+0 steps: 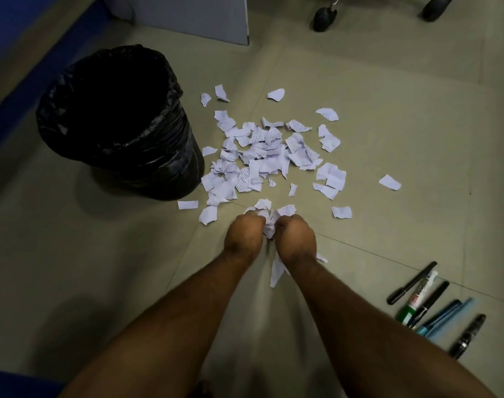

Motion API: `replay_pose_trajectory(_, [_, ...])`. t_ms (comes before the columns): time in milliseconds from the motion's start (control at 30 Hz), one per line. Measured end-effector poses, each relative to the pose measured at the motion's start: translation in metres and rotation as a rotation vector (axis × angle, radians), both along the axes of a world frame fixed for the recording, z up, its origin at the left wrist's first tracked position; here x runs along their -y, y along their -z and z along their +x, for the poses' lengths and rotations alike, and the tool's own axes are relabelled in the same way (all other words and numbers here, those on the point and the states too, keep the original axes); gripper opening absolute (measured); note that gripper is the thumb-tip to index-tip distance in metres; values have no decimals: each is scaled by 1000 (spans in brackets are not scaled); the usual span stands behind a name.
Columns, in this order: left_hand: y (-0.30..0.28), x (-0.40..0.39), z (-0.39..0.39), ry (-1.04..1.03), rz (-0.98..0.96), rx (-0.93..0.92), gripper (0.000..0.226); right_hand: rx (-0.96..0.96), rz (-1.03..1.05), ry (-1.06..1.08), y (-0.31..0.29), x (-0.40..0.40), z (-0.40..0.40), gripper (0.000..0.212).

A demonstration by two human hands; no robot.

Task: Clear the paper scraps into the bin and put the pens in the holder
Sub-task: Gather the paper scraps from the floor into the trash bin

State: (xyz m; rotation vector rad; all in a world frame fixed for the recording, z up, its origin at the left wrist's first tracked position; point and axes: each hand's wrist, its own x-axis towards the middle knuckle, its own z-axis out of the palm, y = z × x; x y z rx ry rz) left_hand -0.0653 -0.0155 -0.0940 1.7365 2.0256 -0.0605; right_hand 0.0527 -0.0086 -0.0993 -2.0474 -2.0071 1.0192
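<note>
Both hands [269,234] perhaps around scraps [269,225]

Two bare forearms run up from 6 o'clock, no sleeves, watch or rings; left hand [243,232] and right hand [295,235] ungloved

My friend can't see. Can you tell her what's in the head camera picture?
Two hands, left hand and right hand, grip a bunch of paper scraps on the floor. More scraps lie beside a black bin; pens lie at right.
</note>
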Motion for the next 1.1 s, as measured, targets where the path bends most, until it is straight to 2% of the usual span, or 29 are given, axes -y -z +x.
replay_pose_trajectory(67, [-7, 0, -2, -124, 46, 49, 28, -98, -39, 108, -2, -2, 0, 24])
replay_pose_trajectory(167, [-21, -2, -5, -312, 139, 153, 20, -204, 56, 296, -9, -3, -3, 18])
replay_pose_trajectory(333, [-66, -10, -12, -442, 240, 226, 15, -409, 117, 490, -49, -15, -21, 15])
replay_pose_trajectory(500, [-130, -18, -32, -528, 408, 272, 14, -618, 197, 516, -103, -32, -54, 12])
replay_pose_trajectory(600, [-168, -19, -53, -574, 520, 323, 20, -742, 244, 469, -140, -41, -78, 8])
replay_pose_trajectory(733, [-228, -31, -88, -616, 672, 314, 14, -831, 328, 378, -198, -59, -123, 5])
replay_pose_trajectory(867, [-268, -44, -148, -658, 767, 299, 14, -778, 421, 204, -251, -74, -179, 9])
replay_pose_trajectory(933, [-269, -51, -183, -649, 664, 264, 17, -652, 381, 82, -261, -81, -206, 12])
replay_pose_trajectory(1000, [-261, -55, -215, -600, 534, 221, 14, -445, 327, -74, -262, -86, -230, 15])
replay_pose_trajectory(1033, [-255, -57, -222, -562, 484, 190, 22, -340, 306, -142, -261, -88, -235, 19])
replay_pose_trajectory(1100, [-248, -60, -229, -506, 401, 125, 38, -247, 301, -209, -260, -93, -241, 24])
